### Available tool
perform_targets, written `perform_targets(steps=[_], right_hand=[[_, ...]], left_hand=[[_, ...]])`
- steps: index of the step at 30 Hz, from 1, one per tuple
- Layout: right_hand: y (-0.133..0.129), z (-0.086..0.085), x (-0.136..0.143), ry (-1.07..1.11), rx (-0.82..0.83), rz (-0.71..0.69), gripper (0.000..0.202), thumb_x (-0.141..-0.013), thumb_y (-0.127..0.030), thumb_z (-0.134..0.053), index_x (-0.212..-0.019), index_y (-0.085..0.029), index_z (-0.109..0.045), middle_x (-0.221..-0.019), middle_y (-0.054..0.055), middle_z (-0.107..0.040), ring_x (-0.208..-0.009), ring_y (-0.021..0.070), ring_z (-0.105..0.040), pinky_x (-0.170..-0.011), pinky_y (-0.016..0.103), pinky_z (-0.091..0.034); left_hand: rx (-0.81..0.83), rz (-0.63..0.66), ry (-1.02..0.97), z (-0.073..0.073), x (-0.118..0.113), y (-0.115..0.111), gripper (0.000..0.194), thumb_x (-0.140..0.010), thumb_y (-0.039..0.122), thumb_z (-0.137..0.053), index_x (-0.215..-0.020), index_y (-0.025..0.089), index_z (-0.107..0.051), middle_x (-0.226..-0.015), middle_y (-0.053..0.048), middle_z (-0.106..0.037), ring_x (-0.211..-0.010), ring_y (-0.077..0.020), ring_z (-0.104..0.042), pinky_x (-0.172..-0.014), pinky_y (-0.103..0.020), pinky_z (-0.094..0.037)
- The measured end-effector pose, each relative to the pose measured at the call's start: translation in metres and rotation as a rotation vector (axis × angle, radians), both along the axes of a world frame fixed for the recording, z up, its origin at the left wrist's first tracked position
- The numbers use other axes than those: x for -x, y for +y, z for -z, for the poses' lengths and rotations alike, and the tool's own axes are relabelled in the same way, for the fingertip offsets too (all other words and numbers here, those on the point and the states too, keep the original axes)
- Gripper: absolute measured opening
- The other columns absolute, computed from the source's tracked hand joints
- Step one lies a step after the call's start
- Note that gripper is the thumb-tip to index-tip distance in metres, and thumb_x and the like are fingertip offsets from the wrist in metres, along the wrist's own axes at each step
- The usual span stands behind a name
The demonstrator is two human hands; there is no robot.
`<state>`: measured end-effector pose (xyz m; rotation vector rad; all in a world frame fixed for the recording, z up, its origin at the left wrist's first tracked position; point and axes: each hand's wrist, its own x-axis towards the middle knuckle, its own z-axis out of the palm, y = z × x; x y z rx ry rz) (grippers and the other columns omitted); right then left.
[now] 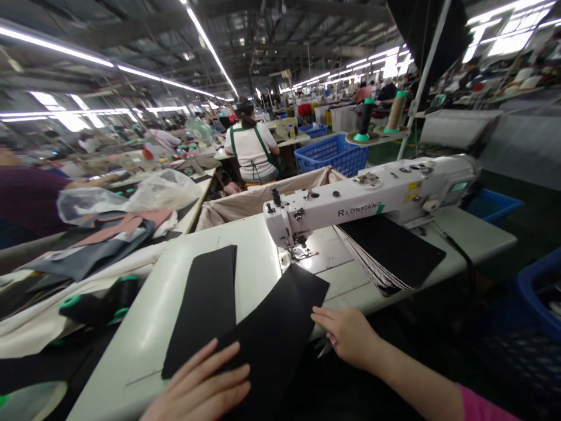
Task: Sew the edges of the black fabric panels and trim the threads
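Note:
A black fabric panel lies before me, its far end close to the sewing machine's presser foot. My left hand rests flat on its left side, fingers spread. At the panel's right edge, the fingertips of my right hand touch the cloth. Pointed metal blades, apparently thread snips, stick out beneath that hand, which is closed around them; their handles are hidden. To the left lies a stack of black panels. More black panels with pale undersides are piled under the machine arm.
The white sewing machine stands across the pale table. Thread cones stand behind it, near a blue basket. Fabric scraps cover the left bench, beside a person in a dark sleeve. Another person sits ahead.

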<state>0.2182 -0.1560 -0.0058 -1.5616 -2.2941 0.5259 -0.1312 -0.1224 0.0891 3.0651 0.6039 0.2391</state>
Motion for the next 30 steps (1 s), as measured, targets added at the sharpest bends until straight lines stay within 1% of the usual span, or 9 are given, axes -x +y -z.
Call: perform_targets(steps=[3, 5, 8, 11, 14, 16, 20, 25, 30], right_hand=[[-0.028, 0.001, 0.0, 0.098, 0.022, 0.056, 0.065, -0.075, -0.01, -0.047, -0.137, -0.029, -0.049, -0.143, 0.001, -0.049, -0.11, 0.0216, -0.06, -0.09, 0.035, -0.048], [-0.039, 0.0, -0.003, 0.239, 0.027, 0.065, 0.065, -0.075, -0.008, -0.046, -0.135, -0.031, -0.051, -0.141, -0.001, -0.051, -0.109, 0.0191, -0.06, -0.091, 0.032, -0.048], [-0.048, 0.0, -0.012, 0.514, 0.011, 0.182, 0.045, -0.086, -0.014, -0.043, -0.126, -0.029, -0.058, -0.125, 0.003, -0.061, -0.1, 0.0168, -0.062, -0.085, 0.028, -0.049], [-0.053, 0.006, -0.029, 0.666, 0.017, 0.45, 0.029, -0.095, -0.033, -0.039, -0.112, -0.024, -0.062, -0.096, 0.005, -0.067, -0.083, 0.0178, -0.064, -0.074, 0.028, -0.051], [-0.057, 0.013, -0.048, 0.584, 0.07, 0.632, 0.028, -0.093, -0.048, -0.046, -0.101, -0.024, -0.058, -0.08, 0.001, -0.065, -0.071, 0.0179, -0.063, -0.067, 0.029, -0.051], [-0.062, 0.015, -0.057, 0.488, 0.098, 0.655, 0.029, -0.091, -0.051, -0.049, -0.102, -0.025, -0.054, -0.084, 0.0, -0.065, -0.075, 0.0186, -0.064, -0.068, 0.029, -0.05], [-0.072, 0.016, -0.059, 0.325, 0.111, 0.61, 0.022, -0.099, -0.043, -0.034, -0.104, -0.027, -0.048, -0.1, 0.002, -0.064, -0.087, 0.0195, -0.064, -0.069, 0.03, -0.049], [-0.074, 0.019, -0.044, 0.09, 0.118, 0.568, 0.017, -0.099, -0.037, -0.039, -0.09, -0.025, -0.048, -0.081, -0.001, -0.065, -0.067, 0.0189, -0.064, -0.054, 0.028, -0.038], [-0.062, 0.017, -0.034, 0.04, 0.106, 0.506, 0.015, -0.098, -0.033, -0.041, -0.088, -0.024, -0.048, -0.079, -0.001, -0.066, -0.066, 0.0185, -0.065, -0.052, 0.027, -0.033]], left_hand=[[0.02, -0.234, 0.033, 0.003, 0.021, 0.033, 0.05, -0.084, 0.013, -0.039, -0.117, 0.046, -0.059, -0.129, 0.014, -0.06, -0.131, -0.0286, -0.046, -0.1, -0.068, -0.039], [0.058, -0.29, -0.005, 0.014, 0.009, 0.048, 0.046, -0.083, 0.012, -0.037, -0.103, 0.042, -0.065, -0.124, 0.015, -0.063, -0.129, -0.0275, -0.049, -0.099, -0.068, -0.041], [0.207, -0.408, -0.163, 0.035, -0.049, 0.046, 0.038, -0.09, 0.014, -0.038, -0.112, 0.033, -0.061, -0.133, 0.004, -0.057, -0.127, -0.0211, -0.05, -0.105, -0.047, -0.045], [0.339, -0.351, -0.241, 0.055, -0.125, 0.023, 0.032, -0.093, 0.024, -0.05, -0.124, 0.029, -0.055, -0.13, -0.003, -0.057, -0.12, -0.0215, -0.053, -0.104, -0.04, -0.046], [0.373, -0.295, -0.272, 0.073, -0.184, 0.004, 0.048, -0.086, 0.028, -0.065, -0.131, 0.028, -0.049, -0.121, -0.006, -0.057, -0.112, -0.024, -0.054, -0.099, -0.04, -0.048], [0.359, -0.286, -0.273, 0.083, -0.207, 0.0, 0.044, -0.086, 0.026, -0.066, -0.128, 0.027, -0.052, -0.115, -0.006, -0.058, -0.106, -0.0246, -0.054, -0.094, -0.042, -0.048], [0.372, -0.313, -0.276, 0.095, -0.222, 0.0, 0.007, -0.092, 0.018, -0.056, -0.093, 0.022, -0.062, -0.095, -0.004, -0.06, -0.092, -0.0224, -0.054, -0.082, -0.039, -0.047], [0.478, -0.357, -0.37, 0.096, -0.222, -0.001, 0.007, -0.091, 0.018, -0.057, -0.086, 0.022, -0.059, -0.091, -0.002, -0.061, -0.089, -0.0212, -0.054, -0.08, -0.037, -0.045], [0.561, -0.38, -0.434, 0.093, -0.222, -0.001, 0.008, -0.091, 0.018, -0.056, -0.084, 0.021, -0.058, -0.089, -0.001, -0.061, -0.087, -0.0197, -0.055, -0.079, -0.035, -0.043]])
